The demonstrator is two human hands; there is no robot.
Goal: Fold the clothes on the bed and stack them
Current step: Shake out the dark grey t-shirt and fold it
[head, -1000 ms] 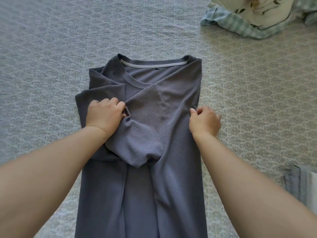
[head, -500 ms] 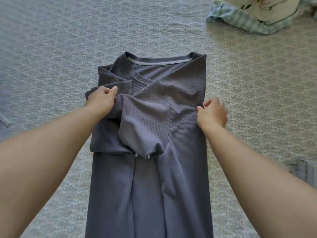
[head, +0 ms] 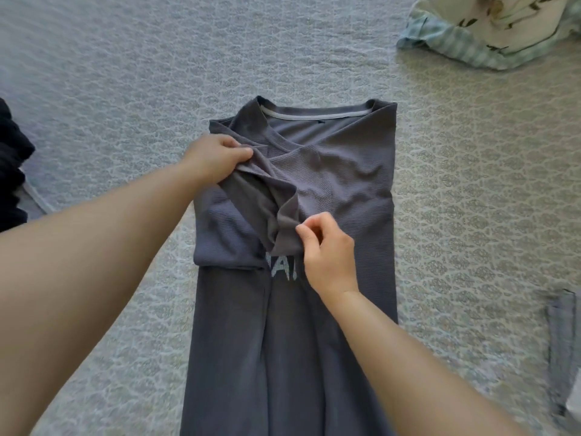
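Note:
A grey waffle-knit T-shirt (head: 352, 190) lies lengthwise on the bed, collar away from me, both sides folded inward into a long strip. The sleeve (head: 283, 215) lies crumpled across the middle. My left hand (head: 217, 162) grips the sleeve's upper fold near the shirt's left shoulder. Lower down, my right hand (head: 327, 253) pinches the sleeve's cuff end at the shirt's centre. Pale printed letters (head: 283, 267) show just below the cuff.
The bed is covered by a grey patterned bedspread (head: 125, 89). A pale green checked and floral bundle (head: 490, 29) lies at the back right. Dark fabric (head: 12, 171) sits at the left edge. A folded grey garment (head: 562, 347) lies at the right edge.
My right hand left the shirt's right edge and moved inward to pinch the sleeve cuff. My left hand slid up and left along the sleeve. The printed letters became visible.

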